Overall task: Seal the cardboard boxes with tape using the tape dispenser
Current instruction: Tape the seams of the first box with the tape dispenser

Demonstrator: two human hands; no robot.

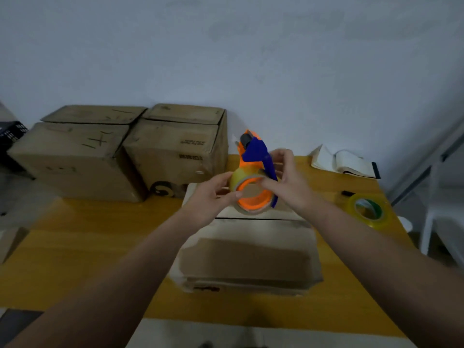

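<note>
An orange and blue tape dispenser [253,156] with a roll of clear tape on its hub is held up above a cardboard box [248,252] that lies on the yellow table [75,247] in front of me. My left hand [213,199] grips the tape roll from the left side. My right hand [288,182] holds the dispenser from the right, its thumb on the roll's edge. The box's top flaps are folded down with a seam running across.
Two larger cardboard boxes [80,151] [180,149] stand at the table's back left against the wall. A spare roll of yellowish tape [367,209] lies at the right edge. An open book [344,162] rests at the back right. A white chair [442,222] stands to the right.
</note>
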